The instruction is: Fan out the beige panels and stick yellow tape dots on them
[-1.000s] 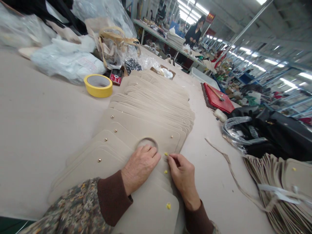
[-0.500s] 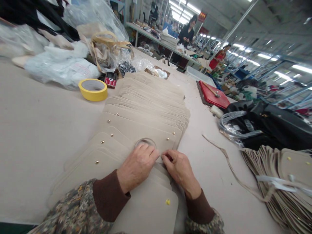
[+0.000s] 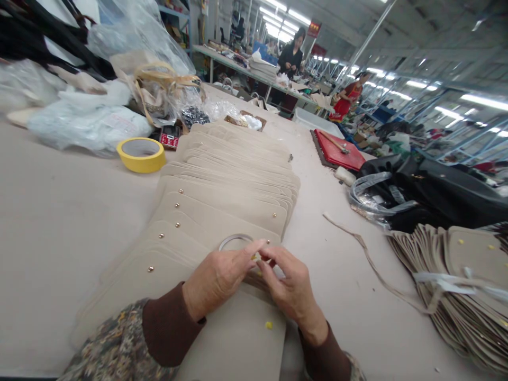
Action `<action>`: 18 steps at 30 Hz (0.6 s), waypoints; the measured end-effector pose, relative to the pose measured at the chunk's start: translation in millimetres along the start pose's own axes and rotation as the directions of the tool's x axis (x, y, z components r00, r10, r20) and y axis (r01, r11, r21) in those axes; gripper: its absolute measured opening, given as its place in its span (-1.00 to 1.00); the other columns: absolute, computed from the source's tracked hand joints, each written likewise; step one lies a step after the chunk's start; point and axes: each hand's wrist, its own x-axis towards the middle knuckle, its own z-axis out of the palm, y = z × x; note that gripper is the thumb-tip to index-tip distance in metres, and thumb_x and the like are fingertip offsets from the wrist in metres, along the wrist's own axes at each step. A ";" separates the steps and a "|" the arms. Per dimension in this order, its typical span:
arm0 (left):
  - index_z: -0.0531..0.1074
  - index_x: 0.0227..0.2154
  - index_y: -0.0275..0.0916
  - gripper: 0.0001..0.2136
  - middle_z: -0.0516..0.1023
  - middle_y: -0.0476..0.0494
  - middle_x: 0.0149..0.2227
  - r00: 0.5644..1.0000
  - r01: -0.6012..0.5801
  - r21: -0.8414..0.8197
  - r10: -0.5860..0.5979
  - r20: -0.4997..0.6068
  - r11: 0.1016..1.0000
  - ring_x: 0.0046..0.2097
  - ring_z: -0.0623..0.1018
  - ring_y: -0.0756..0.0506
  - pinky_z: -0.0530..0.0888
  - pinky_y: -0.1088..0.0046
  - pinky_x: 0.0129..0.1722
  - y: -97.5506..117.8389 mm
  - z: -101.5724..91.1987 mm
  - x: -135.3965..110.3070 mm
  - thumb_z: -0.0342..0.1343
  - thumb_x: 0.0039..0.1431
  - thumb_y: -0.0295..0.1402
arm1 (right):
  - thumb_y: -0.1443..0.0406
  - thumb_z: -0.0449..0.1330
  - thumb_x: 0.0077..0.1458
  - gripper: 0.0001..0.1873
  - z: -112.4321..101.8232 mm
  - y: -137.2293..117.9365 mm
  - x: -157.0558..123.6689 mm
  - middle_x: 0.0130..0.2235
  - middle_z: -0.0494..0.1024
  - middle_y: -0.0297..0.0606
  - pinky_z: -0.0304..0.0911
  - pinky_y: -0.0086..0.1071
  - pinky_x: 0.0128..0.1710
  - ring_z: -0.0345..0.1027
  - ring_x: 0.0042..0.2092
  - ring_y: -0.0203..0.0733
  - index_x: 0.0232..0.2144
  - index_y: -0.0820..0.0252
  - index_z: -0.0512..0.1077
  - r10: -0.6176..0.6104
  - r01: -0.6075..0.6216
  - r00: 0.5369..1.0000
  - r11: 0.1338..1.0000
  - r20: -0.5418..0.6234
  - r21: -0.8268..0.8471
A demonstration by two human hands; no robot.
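Both hands meet over a stack of beige panels [image 3: 222,196], fanned out and fitted with small metal studs. My left hand [image 3: 218,278] is closed, its thumb and fingertips pinching near a small bit of yellow tape [image 3: 254,257]. Facing it, my right hand [image 3: 291,283] is closed too, with thumb and index finger at the same yellow bit. Just behind the left fingers shows the rim of a grey ring [image 3: 234,236], mostly hidden by that hand. On the nearest panel, below the hands, sits another yellow tape piece [image 3: 269,325].
A yellow tape roll [image 3: 142,155] and a red phone [image 3: 170,137] lie left of the stack. Plastic-wrapped goods [image 3: 91,121] fill the back left. At right are a red pad [image 3: 339,151] with a hammer, black bags [image 3: 444,190] and a tied panel bundle [image 3: 444,280]. Two people stand farther off.
My hands have come together, and the fingertips now meet at a yellow bit. The right hand has turned inward. The whole view has shifted slightly.
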 end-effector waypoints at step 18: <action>0.32 -0.38 -0.24 -0.80 0.37 0.01 -0.51 0.999 0.043 0.029 -0.044 0.031 0.999 -0.48 0.39 -0.02 0.28 0.46 -0.48 10.6 4.1 1.4 -0.15 0.33 -0.50 | 0.23 0.16 0.07 -0.82 16.8 1.4 -4.6 -0.60 0.42 -0.40 0.25 -0.48 -0.58 0.28 -0.59 -0.33 -0.48 0.21 0.43 0.559 -0.501 0.824 0.796 -0.095 0.339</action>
